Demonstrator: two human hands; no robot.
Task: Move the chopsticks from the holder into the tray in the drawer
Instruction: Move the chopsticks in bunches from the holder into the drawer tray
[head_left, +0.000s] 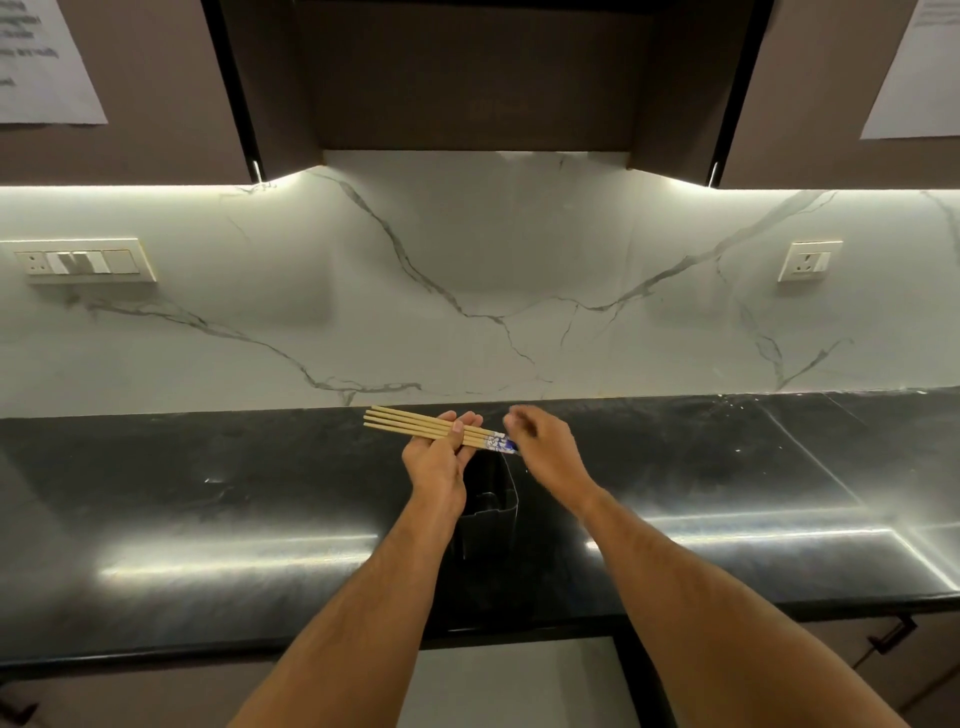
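Note:
Several wooden chopsticks (410, 422) with blue-and-white patterned ends lie level across my left hand (441, 457), which grips them near their middle above the black counter. Their plain tips point left. My right hand (545, 447) hovers just right of the patterned ends, fingers loosely curled, holding nothing I can make out. Below my hands stands a dark, shiny holder (488, 514) on the counter, partly hidden by my left forearm. No drawer tray is visible.
The black polished countertop (208, 519) runs left to right, with a white marble backsplash (467, 286) behind it. Wall sockets (85, 260) sit on the left and right. Dark cabinets hang overhead. A drawer handle (891, 636) shows below the counter's front edge at right.

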